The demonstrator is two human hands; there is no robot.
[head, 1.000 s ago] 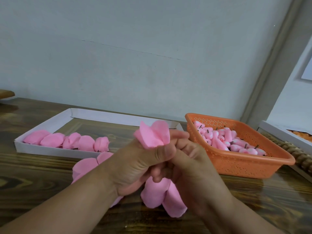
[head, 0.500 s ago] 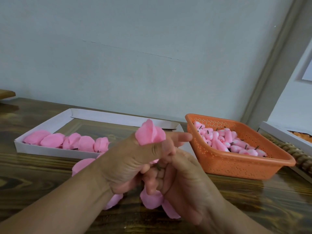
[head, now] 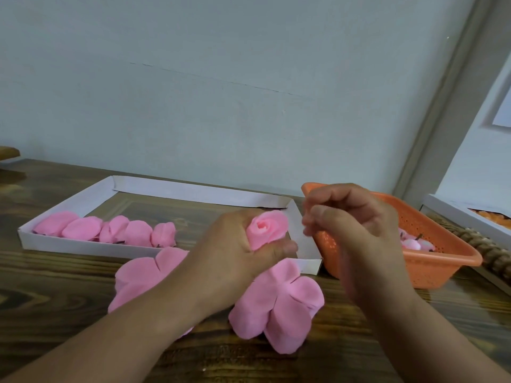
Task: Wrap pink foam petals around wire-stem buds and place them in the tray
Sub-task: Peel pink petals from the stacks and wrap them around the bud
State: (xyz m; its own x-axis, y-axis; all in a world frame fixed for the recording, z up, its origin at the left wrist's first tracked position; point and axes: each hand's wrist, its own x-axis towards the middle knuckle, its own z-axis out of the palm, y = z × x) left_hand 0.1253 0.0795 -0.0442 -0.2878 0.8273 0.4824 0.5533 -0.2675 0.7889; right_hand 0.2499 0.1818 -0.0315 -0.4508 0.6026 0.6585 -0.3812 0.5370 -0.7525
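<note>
The wooden table point(head: 55, 313) spreads under everything I see. On it, the white cardboard tray point(head: 171, 189) is my landmark: it lies ahead of me and to the left, and a row of finished pink foam roses point(head: 110, 230) sits along its near wall. Just right of the tray stands the orange perforated basket point(head: 431, 269), with pink buds point(head: 412, 244) on dark wire stems showing in it past my hand. Farther right of the tray, at the edge of view, is another white box point(head: 453, 214). Loose pink foam petal sheets point(head: 279, 305) lie on the table just in front of the tray's near wall, partly under my forearm. My left hand point(head: 235, 261) hovers over the tray's near right corner, fingers and thumb curled tight around the wrapped rose point(head: 265, 228), whose spiral centre faces up. My right hand point(head: 356, 225) hangs over the gap between tray and basket, fingers curled inward with thumb near the fingertips, holding nothing I can make out.
</note>
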